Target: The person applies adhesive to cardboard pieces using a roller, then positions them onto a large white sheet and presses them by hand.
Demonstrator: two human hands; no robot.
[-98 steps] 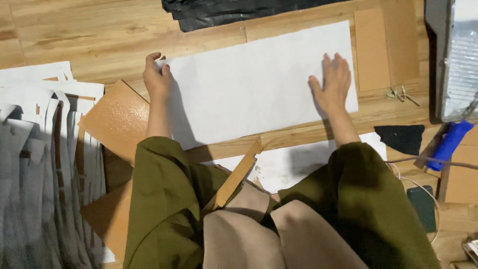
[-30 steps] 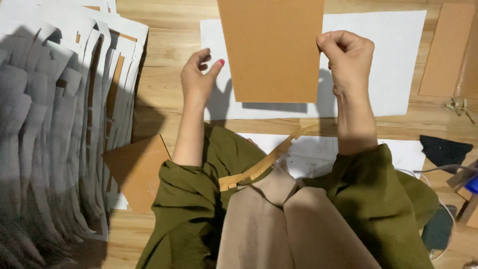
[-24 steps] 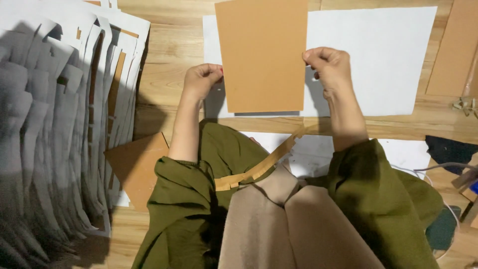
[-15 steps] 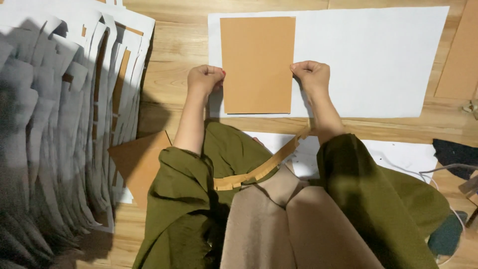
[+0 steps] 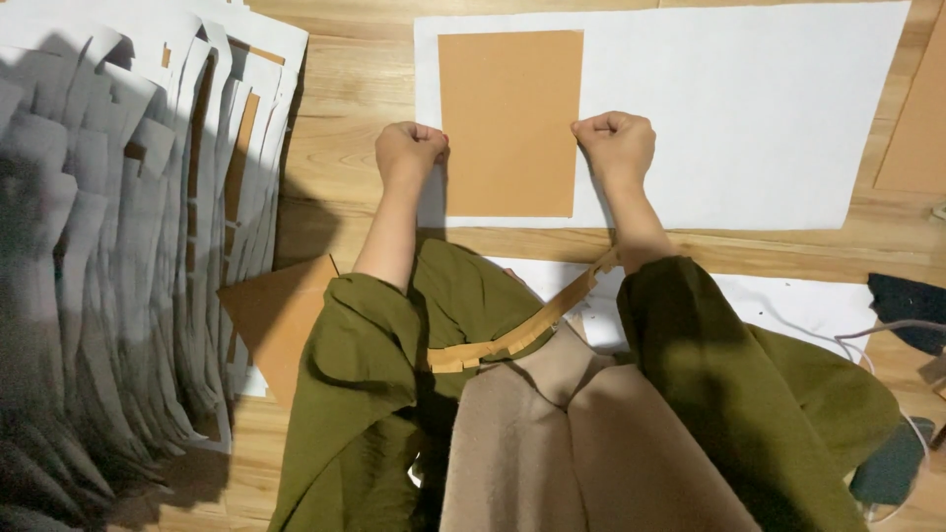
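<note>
A brown cardboard rectangle (image 5: 509,120) lies flat on the left part of a large white paper sheet (image 5: 729,108) on the wooden floor. My left hand (image 5: 409,153) is closed in a fist on the cardboard's left edge. My right hand (image 5: 617,146) is a fist too, gripping its right edge. Both olive sleeves reach forward from my lap.
A stack of white paper cut into long strips (image 5: 108,246) fills the left side. Another brown card (image 5: 271,315) sits by my left elbow. More white paper (image 5: 788,300) lies near my right arm, with a brown board (image 5: 916,118) at the far right and dark items (image 5: 907,296) beside it.
The cardboard was held up in front of me a second ago; both hands have lowered it flat onto the white sheet. The view has shifted left since the earliest frame.
</note>
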